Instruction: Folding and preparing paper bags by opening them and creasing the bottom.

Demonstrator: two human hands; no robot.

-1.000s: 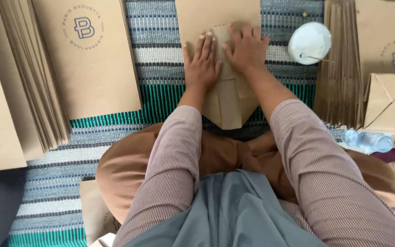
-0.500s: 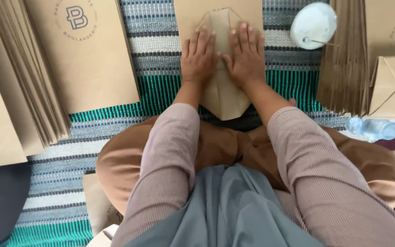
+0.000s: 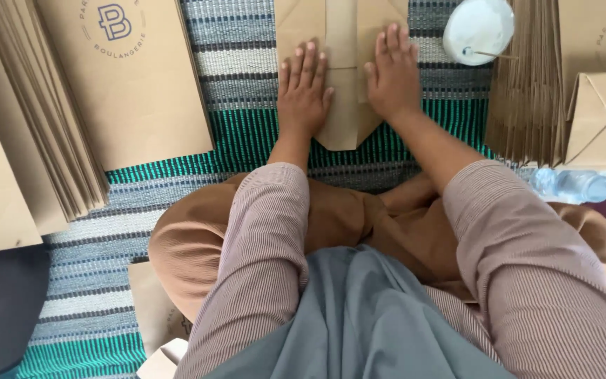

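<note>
flat down, both palms: left hand (image 3: 303, 91) & right hand (image 3: 394, 74) press open-fingered on the folded brown paper bag (image 3: 345, 70), top centre of frame, gripping nothing. bag lies on the striped mat (image 3: 247, 77). looks thin, light, creases easy; prob best taken by an edge. stacks of bags (image 3: 50, 126) at left, white lid (image 3: 478, 29) upper right.

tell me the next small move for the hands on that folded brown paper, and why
Probably slide both palms outward along the folds to sharpen the creases: the left hand and right hand lie flat on the folded paper bag, whose pointed end looks already folded.
</note>
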